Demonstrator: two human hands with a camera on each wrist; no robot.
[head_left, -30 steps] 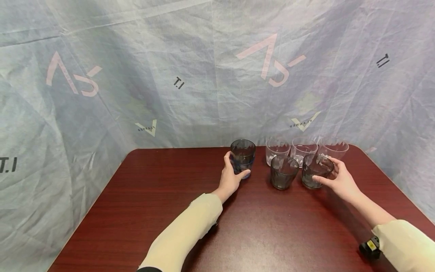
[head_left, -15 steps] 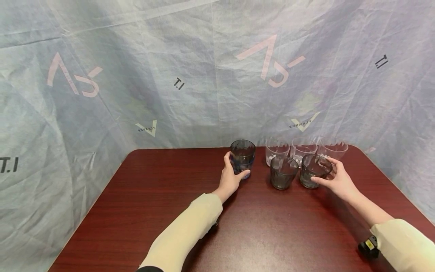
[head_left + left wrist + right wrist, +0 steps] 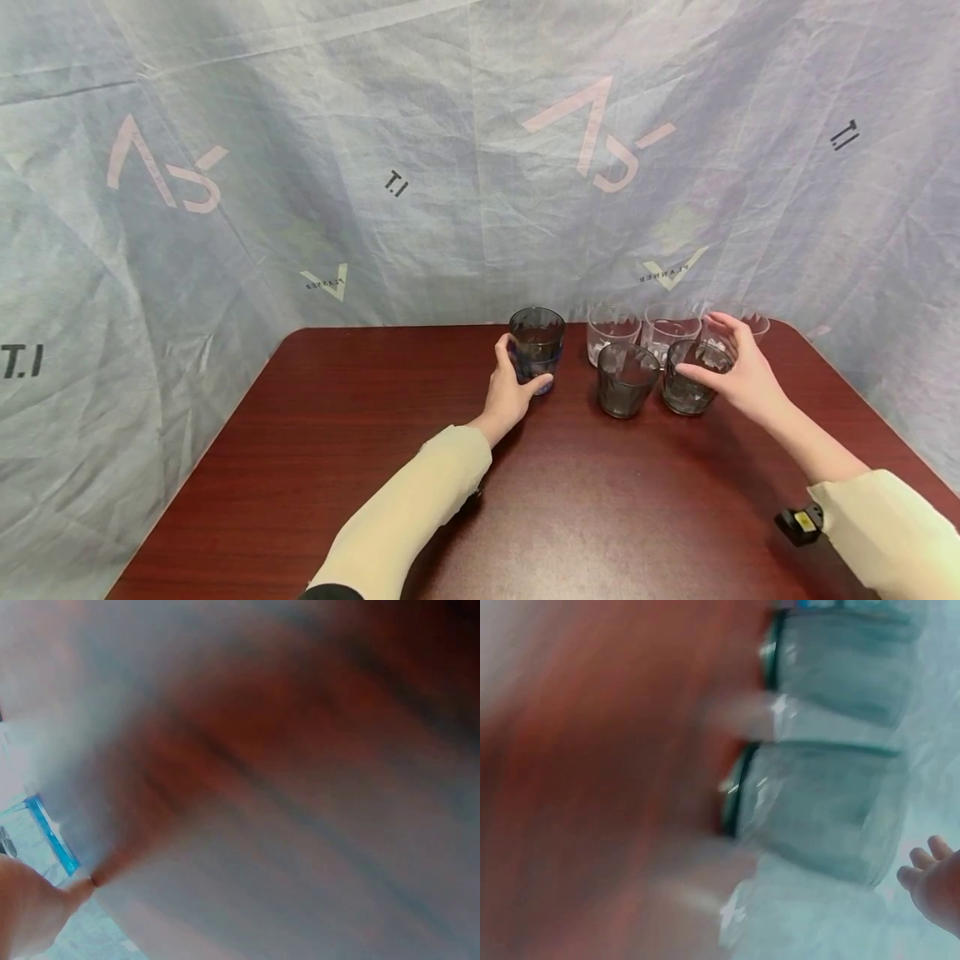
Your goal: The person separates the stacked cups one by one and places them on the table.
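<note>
From the head view, the left hand (image 3: 510,396) is wrapping its thumb and fingers around a dark blue-tinted glass (image 3: 536,349) that is standing upright on the tabletop (image 3: 360,450), at about twelve o'clock from the hand. The glass seems to be resting on the wood, so the grip is probably steadying it rather than carrying it.

At three o'clock from that glass, a smoky glass (image 3: 626,379) is standing free, touched by neither hand. Just beside it, again at three o'clock, a second smoky glass (image 3: 686,385) is sitting under the right hand (image 3: 738,375), whose thumb is lying by the near rim while the fingers are arching, spread and relaxed, over the far rim. Nothing is clamped there; the hand is loose and is either barely touching the glass or just clear of it. Behind, at twelve o'clock, three clear glasses (image 3: 611,327) are lining the far edge, close together, as if sorted by tint.

The left wrist view is blurring badly; only a blue strip (image 3: 51,834) and a bit of skin are showing, so I cannot tell the grip from it.

The right wrist view, also smeared, is showing two glasses (image 3: 825,810) side by side, with fingertips (image 3: 922,859) apart from them at four o'clock, holding nothing.
</note>
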